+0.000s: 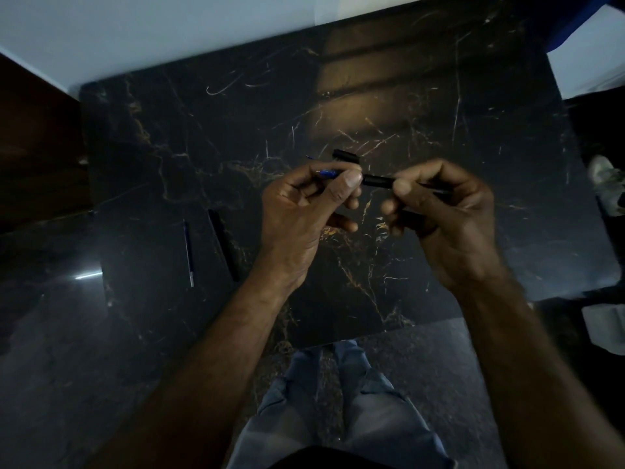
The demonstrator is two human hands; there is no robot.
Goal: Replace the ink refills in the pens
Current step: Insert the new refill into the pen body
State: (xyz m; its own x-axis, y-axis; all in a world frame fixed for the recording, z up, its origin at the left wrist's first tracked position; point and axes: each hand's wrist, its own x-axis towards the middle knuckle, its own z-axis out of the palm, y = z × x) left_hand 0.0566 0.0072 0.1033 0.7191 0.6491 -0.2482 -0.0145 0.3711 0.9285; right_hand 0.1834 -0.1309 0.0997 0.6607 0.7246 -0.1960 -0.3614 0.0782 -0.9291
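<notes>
Both hands are raised over the dark marble table [169,147]. My left hand [304,211] pinches a thin blue refill [326,172] whose tip sticks out to the left. My right hand [443,211] grips a black pen barrel [377,181], its open end facing the left thumb. Whether the refill is inside the barrel is hidden by my thumb. A short black pen part [345,155] lies on the table just behind the hands. On the left of the table rest a spare blue refill [188,253] and a black pen [223,250], side by side.
The table's near edge runs just above my jeans-clad legs [338,401]. A dark wooden panel [33,147] stands at the left. At the right, a shoe [605,177] and a pale cloth [605,326] lie on the dark floor.
</notes>
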